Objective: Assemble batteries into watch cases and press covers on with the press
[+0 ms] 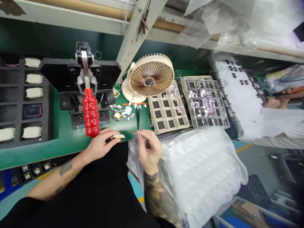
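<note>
My left hand (101, 144) is closed on a small white device casing (118, 136) with a yellow patch on its lower side, held near the front edge of the green bench. To its right, my right hand (149, 147) pinches a thin pointed tool, its fine tip (135, 133) aimed at the casing but apart from it; the rest is hidden in the fingers. Dark tweezers (138, 117) lie on the bench just beyond that hand. Small white pieces (129, 114) and another casing with a yellow patch (117, 116) are scattered behind my hands.
A clamp press with a red handle (91, 114) stands behind my left hand. Beyond it are a beige fan (150, 76) and compartment trays (166, 103). A black foam tray (21, 107) holds casings at left. White bubble-like packaging (204, 167) fills the right; another person's hand (282, 100) is far right.
</note>
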Tool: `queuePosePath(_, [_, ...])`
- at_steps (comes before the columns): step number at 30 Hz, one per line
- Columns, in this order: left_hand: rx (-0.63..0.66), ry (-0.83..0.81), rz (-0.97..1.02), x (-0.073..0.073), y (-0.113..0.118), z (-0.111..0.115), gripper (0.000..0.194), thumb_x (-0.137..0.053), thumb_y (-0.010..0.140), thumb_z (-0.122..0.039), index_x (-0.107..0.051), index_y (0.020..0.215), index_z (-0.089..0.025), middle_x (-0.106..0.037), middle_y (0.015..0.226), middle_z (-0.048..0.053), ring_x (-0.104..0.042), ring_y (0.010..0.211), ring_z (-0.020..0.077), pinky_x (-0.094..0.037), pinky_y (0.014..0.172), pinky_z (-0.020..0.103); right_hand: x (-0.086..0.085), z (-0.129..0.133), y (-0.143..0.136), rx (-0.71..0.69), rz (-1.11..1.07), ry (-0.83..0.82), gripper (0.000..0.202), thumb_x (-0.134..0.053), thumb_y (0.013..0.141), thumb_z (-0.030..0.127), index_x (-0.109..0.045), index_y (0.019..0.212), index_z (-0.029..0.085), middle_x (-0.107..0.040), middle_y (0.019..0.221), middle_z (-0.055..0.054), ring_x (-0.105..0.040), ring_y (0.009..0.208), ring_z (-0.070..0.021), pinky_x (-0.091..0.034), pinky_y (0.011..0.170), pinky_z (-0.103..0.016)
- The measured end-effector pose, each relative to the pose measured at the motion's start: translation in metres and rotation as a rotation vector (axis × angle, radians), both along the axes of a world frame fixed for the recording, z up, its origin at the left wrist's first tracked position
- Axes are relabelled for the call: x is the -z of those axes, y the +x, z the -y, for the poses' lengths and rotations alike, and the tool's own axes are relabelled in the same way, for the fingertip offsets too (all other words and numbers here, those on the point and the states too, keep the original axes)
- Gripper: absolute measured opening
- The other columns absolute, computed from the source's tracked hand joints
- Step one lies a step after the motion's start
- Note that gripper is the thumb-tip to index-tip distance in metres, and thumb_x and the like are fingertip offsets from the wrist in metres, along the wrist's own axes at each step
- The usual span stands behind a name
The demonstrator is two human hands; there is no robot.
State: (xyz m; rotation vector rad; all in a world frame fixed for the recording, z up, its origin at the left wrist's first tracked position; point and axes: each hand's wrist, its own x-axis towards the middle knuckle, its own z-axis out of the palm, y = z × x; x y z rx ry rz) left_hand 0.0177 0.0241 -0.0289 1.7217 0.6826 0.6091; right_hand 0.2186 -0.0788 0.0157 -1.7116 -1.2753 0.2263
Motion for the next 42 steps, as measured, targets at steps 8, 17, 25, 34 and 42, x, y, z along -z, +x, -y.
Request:
queuePosePath(8, [0.021, 0.046, -0.054, -0.003, 0.003, 0.0, 0.019, -0.064, 0.112, -0.034, -0.076, 0.111, -0.02, -0.071, 0.097, 0.004, -0.065, 0.089, 0.0192, -0.05, 0.083, 0.031, 0.022, -0.023, -0.01, -0.285, -0.148, -0.031, 0.016, -0.068, 0.105, 0.02, -0.081, 0.108, 0.028, -0.082, 0.099, -0.005, -0.076, 0.092, -0.0236, -0.066, 0.085, -0.045])
queuePosePath(17, [-0.02, 0.063, -0.09, 0.0, 0.003, 0.002, 0.022, -0.062, 0.111, -0.038, -0.071, 0.102, -0.02, -0.065, 0.086, 0.001, -0.057, 0.078, 0.0166, -0.045, 0.075, 0.03, 0.022, -0.023, -0.005, -0.42, -0.127, -0.03, 0.03, -0.075, 0.102, 0.021, -0.079, 0.13, 0.032, -0.076, 0.118, -0.007, -0.074, 0.109, -0.0245, -0.066, 0.096, -0.044])
queuePosePath(25, [-0.053, -0.04, -0.089, 0.002, 0.0, -0.001, 0.031, -0.06, 0.112, -0.046, -0.069, 0.099, -0.019, -0.062, 0.082, -0.001, -0.053, 0.075, 0.0153, -0.044, 0.073, 0.028, 0.041, -0.016, -0.021, -0.425, -0.016, -0.037, 0.061, -0.07, 0.103, 0.016, -0.056, 0.16, 0.035, -0.069, 0.141, -0.011, -0.071, 0.13, -0.0279, -0.064, 0.114, -0.049])
queuePosePath(34, [-0.072, -0.036, -0.078, 0.005, 0.0, -0.001, 0.032, -0.059, 0.112, -0.046, -0.072, 0.104, -0.019, -0.07, 0.09, 0.002, -0.06, 0.082, 0.0171, -0.048, 0.079, 0.03, 0.053, -0.017, -0.026, -0.424, 0.133, 0.014, 0.06, -0.064, 0.106, 0.014, -0.052, 0.162, 0.032, -0.073, 0.13, -0.013, -0.073, 0.119, -0.0301, -0.066, 0.103, -0.05])
queuePosePath(42, [-0.087, -0.042, -0.091, 0.007, -0.011, 0.004, 0.025, -0.066, 0.108, -0.043, -0.077, 0.113, -0.02, -0.08, 0.098, 0.004, -0.073, 0.087, 0.0197, -0.058, 0.083, 0.03, 0.018, 0.0, -0.03, -0.394, 0.329, -0.087, 0.047, -0.062, 0.11, 0.026, -0.056, 0.156, 0.027, -0.074, 0.138, -0.014, -0.074, 0.124, -0.0274, -0.065, 0.105, -0.045])
